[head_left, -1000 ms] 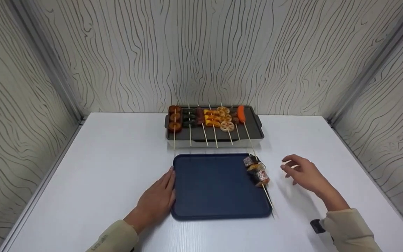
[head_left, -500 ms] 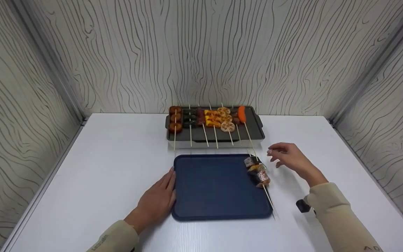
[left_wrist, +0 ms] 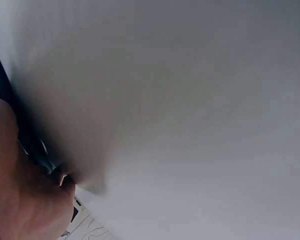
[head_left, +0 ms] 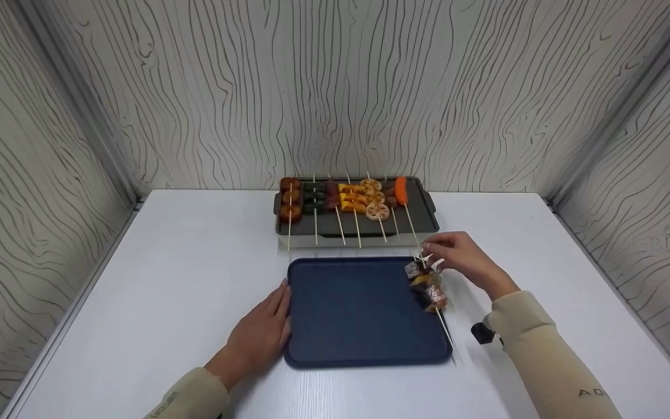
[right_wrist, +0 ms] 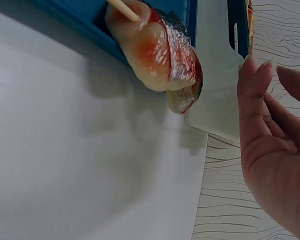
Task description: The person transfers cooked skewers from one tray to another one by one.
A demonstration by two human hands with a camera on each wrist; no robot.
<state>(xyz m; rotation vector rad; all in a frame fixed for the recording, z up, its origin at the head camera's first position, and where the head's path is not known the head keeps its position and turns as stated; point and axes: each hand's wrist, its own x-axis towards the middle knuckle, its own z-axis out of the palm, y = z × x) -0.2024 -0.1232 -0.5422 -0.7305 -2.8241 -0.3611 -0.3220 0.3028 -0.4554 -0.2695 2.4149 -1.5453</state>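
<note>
Left of tray (head_left: 364, 317): straight-fingered left hand (head_left: 261, 329) rested. Far-right corner: sausage skewer (head_left: 401, 191) now approached, not gripped, by half-curled, empty right hand (head_left: 458, 255).

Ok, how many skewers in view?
8. On the grill, left to right: brown rounds, green, red, yellow, lotus, small brown, sausage; silvery one over the right edge of the tray.

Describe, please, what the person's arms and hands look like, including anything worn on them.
The left hand and right hand are gloveless. The left sleeve and right sleeve are pale beige, each with small dark lettering. A small black object shows at the right cuff; what it is, I cannot tell.
</note>
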